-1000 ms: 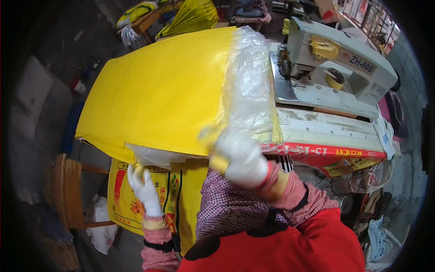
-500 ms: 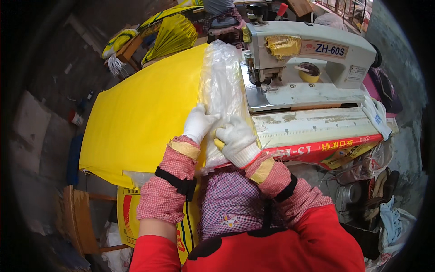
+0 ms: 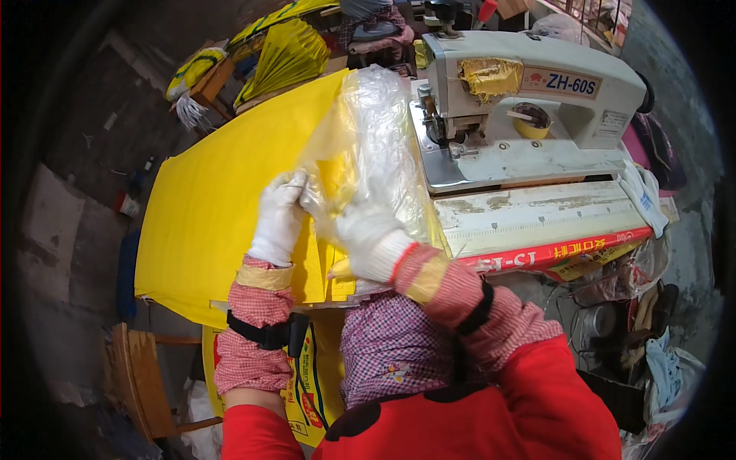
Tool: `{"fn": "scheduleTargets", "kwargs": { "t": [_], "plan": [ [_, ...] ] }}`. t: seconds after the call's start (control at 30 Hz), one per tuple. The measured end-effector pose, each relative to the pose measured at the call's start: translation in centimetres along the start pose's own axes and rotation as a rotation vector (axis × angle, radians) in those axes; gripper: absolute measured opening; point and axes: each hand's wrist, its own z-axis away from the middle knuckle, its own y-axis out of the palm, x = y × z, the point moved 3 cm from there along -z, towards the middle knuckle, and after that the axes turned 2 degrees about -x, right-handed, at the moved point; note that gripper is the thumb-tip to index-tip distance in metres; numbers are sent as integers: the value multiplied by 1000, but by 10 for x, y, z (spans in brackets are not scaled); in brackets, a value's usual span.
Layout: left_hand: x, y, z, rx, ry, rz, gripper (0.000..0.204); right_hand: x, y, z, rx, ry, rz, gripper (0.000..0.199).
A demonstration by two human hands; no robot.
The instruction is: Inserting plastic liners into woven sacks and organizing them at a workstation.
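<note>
A stack of yellow woven sacks [image 3: 222, 184] lies flat in front of me, with clear plastic film [image 3: 379, 123] sticking out along its right side. My left hand [image 3: 277, 218], in a white knit glove, pinches the film's raised edge near the middle of the stack. Beside it, my right hand [image 3: 376, 238], also gloved, lies over the film with its fingers bent down and blurred; something yellow shows at its thumb. Whether its fingers grip the film is hidden. Between the hands a yellow layer shows under the lifted film.
Right of the stack stands a grey sewing machine [image 3: 537, 84] with a tape roll [image 3: 531, 123] on its bed. A worn white ruled ledge [image 3: 537, 215] runs before it, with a glove [image 3: 642, 195] at its end. A wooden chair [image 3: 138, 376] is at lower left; folded yellow sacks [image 3: 284, 61] lie behind.
My left hand has moved left, drawing the film's edge up over the yellow sacks. My right hand has shifted slightly left and down. Yellow material now shows between them.
</note>
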Motion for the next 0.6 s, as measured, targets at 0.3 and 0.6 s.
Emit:
{"fn": "scheduleTargets", "kwargs": {
  "t": [0.3, 0.6],
  "plan": [
    [-94, -19, 101, -115, 14, -454, 12, 81, 13, 25, 1213, 51, -1634, 31],
    [-43, -7, 224, 1218, -679, -894, 18, -47, 102, -43, 327, 460, -334, 28]
  ]
}}
